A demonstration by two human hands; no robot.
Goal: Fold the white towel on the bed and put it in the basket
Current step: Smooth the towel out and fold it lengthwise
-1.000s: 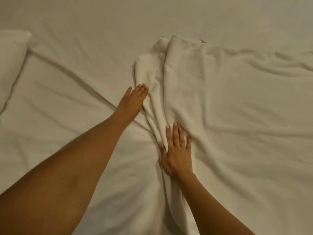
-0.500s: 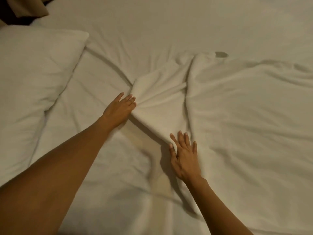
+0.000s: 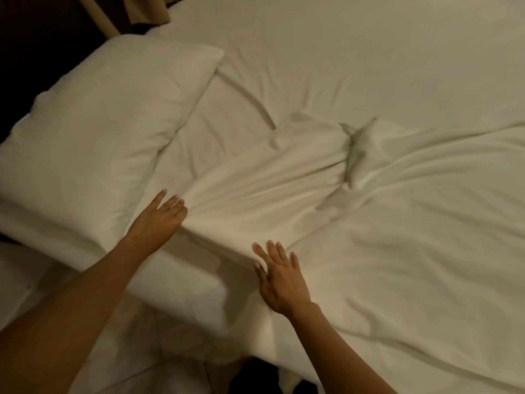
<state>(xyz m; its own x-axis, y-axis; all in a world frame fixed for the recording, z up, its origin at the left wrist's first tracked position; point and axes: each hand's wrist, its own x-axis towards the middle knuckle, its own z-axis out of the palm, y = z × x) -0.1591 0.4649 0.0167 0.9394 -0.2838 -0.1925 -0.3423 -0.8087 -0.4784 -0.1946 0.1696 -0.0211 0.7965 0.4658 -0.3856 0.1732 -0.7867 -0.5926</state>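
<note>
From my feed, almost everything reads as one colour family. The towel is plain white with no stripe or print that I can make out, tinted cream by the warm, dim light. The bed sheet under it is the same plain off-white, shading to beige-grey in the creases. The pillow is white too, unpatterned. At the top left I see a tan curtain, plain, against a very dark brown, nearly black background. A dark patch also shows at the bottom edge.
</note>
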